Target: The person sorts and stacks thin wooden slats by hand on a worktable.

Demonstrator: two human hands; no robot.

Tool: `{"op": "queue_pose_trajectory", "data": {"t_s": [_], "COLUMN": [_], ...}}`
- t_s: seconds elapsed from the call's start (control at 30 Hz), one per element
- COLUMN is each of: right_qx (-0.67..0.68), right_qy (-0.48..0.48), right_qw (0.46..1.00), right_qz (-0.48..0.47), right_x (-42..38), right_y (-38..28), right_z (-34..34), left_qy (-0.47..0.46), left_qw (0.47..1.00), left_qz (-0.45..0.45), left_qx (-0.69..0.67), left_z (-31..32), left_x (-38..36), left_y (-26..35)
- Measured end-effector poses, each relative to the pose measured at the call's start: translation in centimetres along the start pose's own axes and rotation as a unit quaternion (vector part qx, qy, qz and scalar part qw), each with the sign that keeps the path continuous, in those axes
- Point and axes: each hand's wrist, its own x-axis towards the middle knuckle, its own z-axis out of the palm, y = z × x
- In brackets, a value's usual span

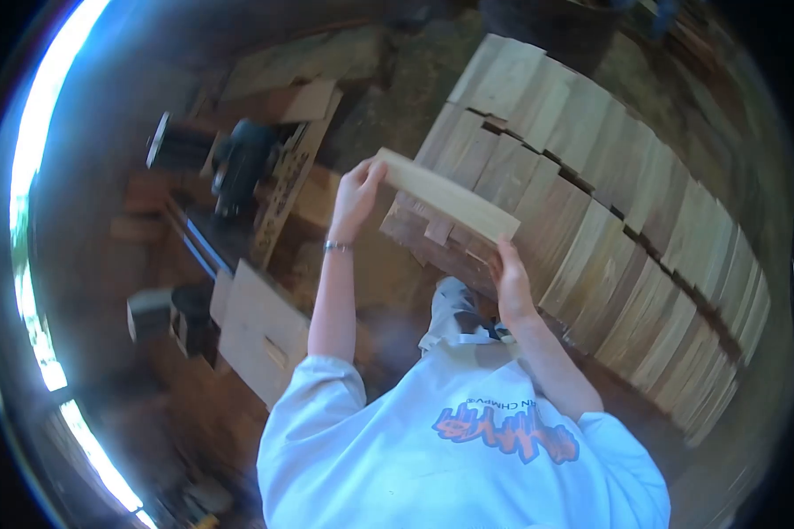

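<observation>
A short pale wooden board [450, 196] is held in front of me between both hands, one at each end. My left hand [357, 196] grips its far-left end, the fingers closed round the edge. At the near-right end, my right hand [512, 280] has its thumb and fingers closed on the board. Just past and to the right of the board lie stacked wooden planks [573, 238] in two long rows, with a dark uneven gap between them. The front side of the stack shows under the board.
On the left stands a dark motor-like machine [241, 163] beside a long wooden piece [295, 176]. Closer to me is a flat light panel [260, 331] with a small wood piece on it. A dark round container [547, 22] sits beyond the stack.
</observation>
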Motion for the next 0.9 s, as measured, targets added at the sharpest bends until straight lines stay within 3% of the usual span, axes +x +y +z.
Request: {"op": "queue_pose_trajectory", "data": {"t_s": [0.07,0.13,0.23,0.37,0.4,0.6,0.73,0.8,0.9], "right_qx": [-0.006,-0.039,-0.126,-0.175,-0.227,-0.324,-0.349,-0.356,-0.399], "right_qy": [0.026,0.025,0.034,0.103,0.152,0.215,0.281,0.306,0.28], "right_qw": [1.0,0.998,0.985,0.974,0.948,0.914,0.881,0.871,0.867], "right_qz": [0.004,-0.043,-0.111,-0.105,-0.164,-0.116,-0.149,-0.144,-0.1], "right_x": [-0.1,-0.3,-0.6,-1.0,-0.7,-2.3,-3.6,-2.6,2.3], "right_y": [-1.0,-2.8,-3.9,-2.6,-1.5,-3.1,-6.2,-8.3,-9.7], "right_z": [1.9,2.8,2.5,3.3,4.0,6.2,8.1,7.3,2.6], "left_qy": [-0.008,-0.018,0.014,-0.045,-0.036,-0.062,-0.058,-0.07,-0.159], "left_qw": [0.997,0.97,0.979,0.973,0.971,0.969,0.965,0.963,0.962], "left_qz": [0.002,0.007,0.077,0.031,0.044,0.104,0.139,0.166,0.142], "left_qx": [0.074,0.241,0.19,0.226,0.233,0.213,0.213,0.202,0.169], "left_z": [-0.1,-0.6,0.0,-0.9,-0.9,-1.9,-2.5,-2.5,-1.1], "left_x": [-0.9,-0.9,-1.7,-1.6,-1.5,-0.2,0.9,2.7,8.2], "left_y": [2.5,4.0,4.7,5.4,4.8,5.8,8.7,10.2,8.2]}}
